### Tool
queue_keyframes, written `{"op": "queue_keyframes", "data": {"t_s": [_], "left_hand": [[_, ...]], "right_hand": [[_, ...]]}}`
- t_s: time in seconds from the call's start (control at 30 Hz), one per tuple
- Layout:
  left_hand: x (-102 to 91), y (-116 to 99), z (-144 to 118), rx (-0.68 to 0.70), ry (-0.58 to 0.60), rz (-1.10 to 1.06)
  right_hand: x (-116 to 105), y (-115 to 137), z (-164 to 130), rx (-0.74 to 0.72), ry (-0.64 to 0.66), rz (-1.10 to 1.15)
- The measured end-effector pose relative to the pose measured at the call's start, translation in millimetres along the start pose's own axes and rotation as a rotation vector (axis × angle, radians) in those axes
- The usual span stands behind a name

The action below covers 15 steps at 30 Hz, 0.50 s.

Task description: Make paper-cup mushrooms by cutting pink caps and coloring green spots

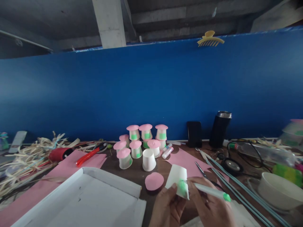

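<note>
Here, left hand (167, 203) gripping paper cup (177, 179), right hand (208, 205) apparently closed on glue stick (210, 191), green tip touching cup.

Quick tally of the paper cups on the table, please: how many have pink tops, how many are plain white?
Cups with pink tops: 9
Plain white cup standing upside down: 1
White cup in the left hand, green patch on it: 1
Total: 11

White cup (177, 177), green patch (182, 186), pink disc (154, 181)
</note>
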<state>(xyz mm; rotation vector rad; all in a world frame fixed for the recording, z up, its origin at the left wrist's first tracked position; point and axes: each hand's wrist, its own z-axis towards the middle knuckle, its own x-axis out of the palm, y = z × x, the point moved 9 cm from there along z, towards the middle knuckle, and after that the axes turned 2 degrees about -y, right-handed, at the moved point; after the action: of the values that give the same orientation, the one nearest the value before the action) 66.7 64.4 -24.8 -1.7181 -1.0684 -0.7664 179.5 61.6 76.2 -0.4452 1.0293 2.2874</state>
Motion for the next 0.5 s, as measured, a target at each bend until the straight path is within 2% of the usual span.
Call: {"op": "queue_keyframes", "data": {"t_s": [0.23,0.5], "left_hand": [[-3.6,-4.6,0.7,0.016,-0.045,0.008],[-2.6,-1.5,-0.8,0.006,-0.030,0.009]], "right_hand": [[-2.2,-6.9,0.6,0.029,-0.010,-0.045],[-0.3,-7.0,-2.5,0.010,0.000,-0.001]]}}
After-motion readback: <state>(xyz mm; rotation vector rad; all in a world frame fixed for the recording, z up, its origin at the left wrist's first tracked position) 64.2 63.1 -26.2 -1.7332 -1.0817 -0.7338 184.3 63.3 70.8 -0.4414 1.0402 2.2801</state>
